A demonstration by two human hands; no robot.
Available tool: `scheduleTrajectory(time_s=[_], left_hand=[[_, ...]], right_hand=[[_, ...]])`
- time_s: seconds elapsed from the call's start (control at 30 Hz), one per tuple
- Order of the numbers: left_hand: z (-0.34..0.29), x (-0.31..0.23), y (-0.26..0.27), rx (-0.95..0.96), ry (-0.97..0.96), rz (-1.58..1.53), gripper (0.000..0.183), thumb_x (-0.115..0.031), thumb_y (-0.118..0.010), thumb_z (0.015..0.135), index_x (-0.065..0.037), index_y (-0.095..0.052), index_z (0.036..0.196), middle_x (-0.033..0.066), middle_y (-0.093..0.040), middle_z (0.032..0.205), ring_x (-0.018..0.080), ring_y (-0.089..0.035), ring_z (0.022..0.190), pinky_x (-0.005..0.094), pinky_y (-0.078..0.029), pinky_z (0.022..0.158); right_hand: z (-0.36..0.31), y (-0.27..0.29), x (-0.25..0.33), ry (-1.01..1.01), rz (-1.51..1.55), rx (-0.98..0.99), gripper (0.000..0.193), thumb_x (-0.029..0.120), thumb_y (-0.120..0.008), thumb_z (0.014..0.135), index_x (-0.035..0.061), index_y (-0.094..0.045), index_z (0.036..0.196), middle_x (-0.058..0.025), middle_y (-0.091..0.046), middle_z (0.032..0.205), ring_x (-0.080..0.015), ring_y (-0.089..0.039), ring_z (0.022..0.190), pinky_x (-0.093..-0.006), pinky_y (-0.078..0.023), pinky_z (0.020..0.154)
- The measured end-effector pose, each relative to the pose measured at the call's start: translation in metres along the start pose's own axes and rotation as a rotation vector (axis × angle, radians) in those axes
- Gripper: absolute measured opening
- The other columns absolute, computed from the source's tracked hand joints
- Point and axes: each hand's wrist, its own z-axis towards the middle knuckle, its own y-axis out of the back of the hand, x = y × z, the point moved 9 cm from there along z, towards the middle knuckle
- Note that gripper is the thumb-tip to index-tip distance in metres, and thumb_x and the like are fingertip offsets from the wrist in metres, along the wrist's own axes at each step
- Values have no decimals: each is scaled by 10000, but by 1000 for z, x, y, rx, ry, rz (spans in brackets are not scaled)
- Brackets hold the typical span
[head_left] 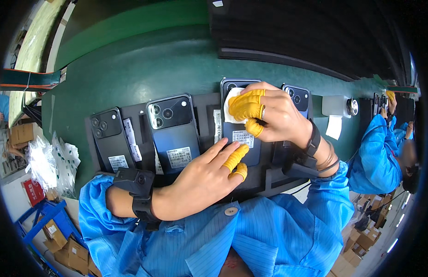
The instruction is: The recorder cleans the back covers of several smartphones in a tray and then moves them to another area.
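A dark blue smartphone [252, 157] lies back side up in a black foam tray [204, 102]. My right hand [278, 115], with yellow finger cots on several fingers, presses a folded white wipe [230, 105] against the phone's camera area, hiding much of it. My left hand [191, 187] stretches its fingers onto the same phone's lower left edge, beside its white label; two of its digits wear yellow cots. More phones sit back side up in the tray: a black one [110, 147] at far left, a blue one [171, 137] beside it, and another [302, 108] at right, partly behind my wrist.
A whitish bottle with a round metal top [333, 105] and a white paper [334, 127] lie right of the tray on the green table [117, 87]. Plastic bags [50, 161] are piled at left. A dark raised panel [306, 32] borders the back. A co-worker [375, 157] works at right.
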Motion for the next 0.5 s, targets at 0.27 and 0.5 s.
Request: scheduleTrajectory(time_s=[0.27,0.5], left_hand=[[0,-1,1,-7,-5,10,256,-158,-553,743,-65,-619,972,210,-547,1228,305,-483,1214,451,-338,1060],[0,-2,0,0,-11,23,257,-155,-548,752,-61,-616,981,209,-544,1229,309,-479,1218,450,-330,1065]], right_hand=[[-4,14,-2,-50,-42,22,77,10,-652,629,-24,-600,674,-140,-606,642,-315,-623,655,-413,-512,842],[-5,44,-26,-247,-33,-197,234,-24,-658,709,28,-669,937,-127,-678,947,-314,-631,930,-371,-475,896]])
